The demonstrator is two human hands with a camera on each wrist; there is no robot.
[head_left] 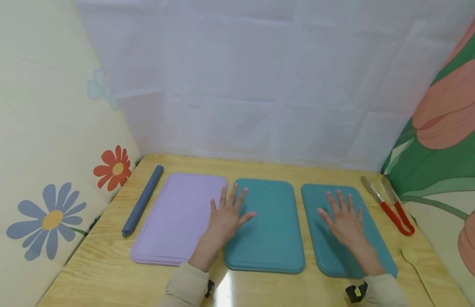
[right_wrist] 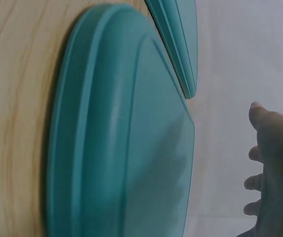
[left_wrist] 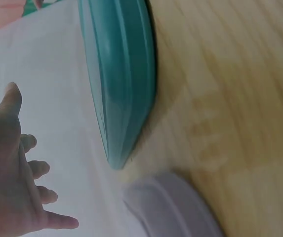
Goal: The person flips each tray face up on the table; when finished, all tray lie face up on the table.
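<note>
My left hand (head_left: 225,217) is held over the gap between a purple board (head_left: 176,221) and the middle teal board (head_left: 268,226), fingers spread and holding nothing. Over the right teal board (head_left: 369,226), my right hand (head_left: 344,224) is spread out in the same way, also without anything in it. In the left wrist view the left hand (left_wrist: 8,177) shows apart from the boards' edges. The right wrist view has the right hand (right_wrist: 279,168) raised off the teal board (right_wrist: 151,148), which carries a shadow.
A dark blue rod (head_left: 143,200) lies left of the purple board. On the right are red-handled tongs (head_left: 394,215) and a pale yellow long-handled spoon (head_left: 411,258). A white cloth (head_left: 237,85) hangs behind the wooden table (head_left: 99,260), with flower-patterned cloths at both sides.
</note>
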